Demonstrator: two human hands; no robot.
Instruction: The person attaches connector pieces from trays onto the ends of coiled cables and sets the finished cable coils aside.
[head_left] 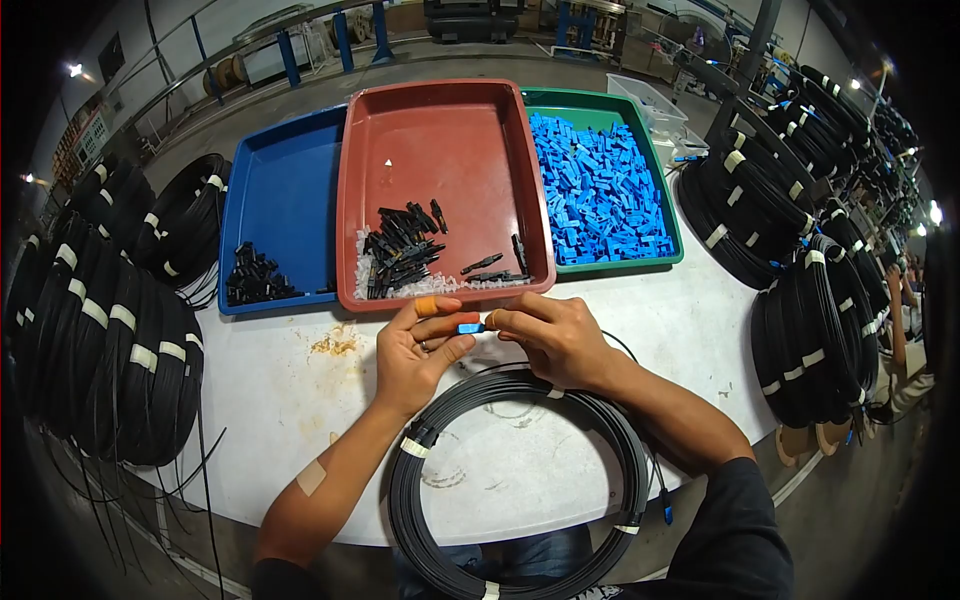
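Observation:
Between my hands is a small blue fiber-optic cable connector (470,328). My left hand (412,360) pinches it between thumb and fingers; tape wraps some of the fingertips. My right hand (560,342) is closed at the connector's right end, on the thin black cable; its fingers hide the join. Below both hands lies a coil of black cable (403,490), bound with pale tape and reaching over the table's front edge. Another blue connector (667,508) hangs from a cable end beside my right forearm.
A red tray (440,150) holds black connector bodies and clear pieces. Left of it, a blue tray (290,180) holds small black parts; on the right, a green tray (672,225) holds many blue housings. Cable coils (110,340) and more coils (815,330) flank the white table (270,420).

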